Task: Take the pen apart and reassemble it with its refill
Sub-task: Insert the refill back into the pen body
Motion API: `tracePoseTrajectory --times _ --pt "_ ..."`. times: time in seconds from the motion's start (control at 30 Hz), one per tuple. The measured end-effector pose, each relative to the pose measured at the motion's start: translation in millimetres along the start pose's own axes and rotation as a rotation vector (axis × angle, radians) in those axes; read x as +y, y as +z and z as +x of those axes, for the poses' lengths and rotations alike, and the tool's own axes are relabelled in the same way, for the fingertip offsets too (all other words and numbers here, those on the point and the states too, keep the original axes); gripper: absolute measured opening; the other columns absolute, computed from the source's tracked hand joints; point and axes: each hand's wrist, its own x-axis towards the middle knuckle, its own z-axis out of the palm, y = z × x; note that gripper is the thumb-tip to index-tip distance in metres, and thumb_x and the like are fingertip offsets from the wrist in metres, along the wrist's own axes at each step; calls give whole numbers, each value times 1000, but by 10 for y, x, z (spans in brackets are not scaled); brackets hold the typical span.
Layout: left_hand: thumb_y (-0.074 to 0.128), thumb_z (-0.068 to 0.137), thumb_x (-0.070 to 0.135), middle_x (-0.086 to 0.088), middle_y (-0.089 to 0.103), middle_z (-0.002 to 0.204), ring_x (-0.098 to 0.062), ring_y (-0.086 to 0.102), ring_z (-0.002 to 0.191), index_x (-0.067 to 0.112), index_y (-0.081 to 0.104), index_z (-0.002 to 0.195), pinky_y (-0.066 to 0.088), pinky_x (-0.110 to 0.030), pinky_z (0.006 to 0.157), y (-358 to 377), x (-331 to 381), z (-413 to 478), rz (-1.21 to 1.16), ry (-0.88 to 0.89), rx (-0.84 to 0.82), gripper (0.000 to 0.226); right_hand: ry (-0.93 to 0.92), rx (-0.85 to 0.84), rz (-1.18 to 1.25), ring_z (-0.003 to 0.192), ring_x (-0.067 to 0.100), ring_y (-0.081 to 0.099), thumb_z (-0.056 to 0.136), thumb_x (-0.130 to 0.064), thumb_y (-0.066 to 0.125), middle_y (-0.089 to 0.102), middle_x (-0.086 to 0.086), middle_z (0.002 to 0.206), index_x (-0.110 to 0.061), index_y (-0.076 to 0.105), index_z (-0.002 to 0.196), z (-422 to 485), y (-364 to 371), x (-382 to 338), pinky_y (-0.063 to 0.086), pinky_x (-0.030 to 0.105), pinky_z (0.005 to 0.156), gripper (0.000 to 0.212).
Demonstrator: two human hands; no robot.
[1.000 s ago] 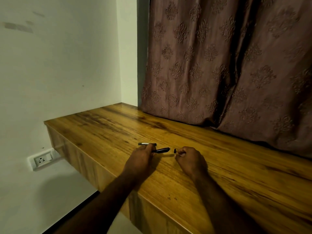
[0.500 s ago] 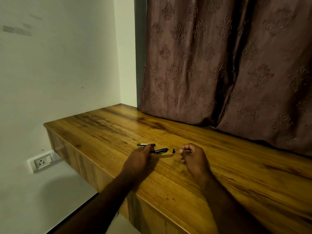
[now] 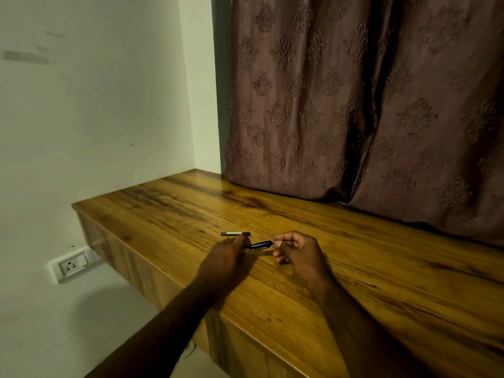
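My left hand (image 3: 227, 255) grips one end of a black pen barrel (image 3: 258, 245), which points right just above the wooden desk (image 3: 169, 214). My right hand (image 3: 296, 251) has its fingers curled, and its fingertips pinch the barrel's right end, where a small black tip piece sits. A second pen part (image 3: 235, 233), dark with a pale band, lies flat on the desk just behind my left hand. The refill cannot be made out.
A brown patterned curtain (image 3: 354, 105) hangs behind the desk and rests on its back edge. The desk's left edge drops off beside a white wall with a power socket (image 3: 71, 266) low down.
My right hand has closed the small gap to the barrel's right end; the tip piece that was apart from the barrel now meets it. The left hand has stayed put.
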Motion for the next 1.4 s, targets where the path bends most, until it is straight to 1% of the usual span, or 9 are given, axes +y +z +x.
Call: tracePoseTrajectory --times 0.3,0.6,0.7,0.87,0.97,1.13,1.23,1.33,1.4 --pt "38 93 50 6 58 73 -8 50 60 15 56 95 33 -23 54 -1 10 -9 -28 41 15 39 -11 -5 -39 58 12 56 92 0 56 65 9 75 1 65 100 -3 16 -8 49 19 50 13" --pt "41 95 47 5 58 73 -12 52 61 20 53 94 36 -26 54 14 -11 -25 -21 6 -3 30 -41 -36 -121 57 12 55 95 -5 53 66 7 78 -7 63 97 11 52 34 46 23 51 10" --pt "43 95 44 9 53 74 -9 49 62 19 54 95 31 -24 55 -5 0 -26 -17 0 0 27 -46 -53 -125 56 12 55 96 -9 53 66 6 77 -7 63 96 26 55 45 46 24 50 11" --pt "43 94 42 8 54 77 -10 49 64 15 57 94 33 -24 56 -43 39 -29 -38 15 11 30 -28 -61 -154 48 9 49 96 -16 55 66 7 73 -6 65 93 2 30 24 40 17 42 15" --pt "44 94 42 8 56 78 -8 49 65 16 57 95 33 -24 56 -46 43 -28 -37 12 15 29 -19 -63 -153 47 8 48 96 -19 56 65 7 70 -4 66 91 -6 31 20 40 20 44 19" --pt "39 95 50 6 58 79 -9 51 64 16 56 103 36 -23 54 -35 39 -21 -42 -16 2 39 -10 -36 -87 46 10 48 95 -17 57 66 8 75 -5 65 93 -7 22 -4 38 19 40 14" --pt "32 92 59 7 59 80 -5 50 65 18 56 99 31 -13 53 -39 35 -22 -46 -18 8 48 0 -41 -53 47 10 49 94 -14 58 67 8 77 -8 64 91 -4 2 -4 36 21 41 9" --pt "37 93 53 9 55 78 -2 46 63 18 56 96 27 -10 53 -48 43 -22 -30 -15 12 40 -3 -56 -79 45 9 47 95 -12 56 66 9 75 -7 63 90 -6 10 -5 36 19 39 10" --pt "39 94 50 7 56 77 -4 47 62 17 56 93 29 -15 53 -52 55 -22 -42 1 21 37 -8 -67 -104 44 10 46 96 -13 55 64 12 74 -4 62 92 -8 16 -7 36 19 39 12"
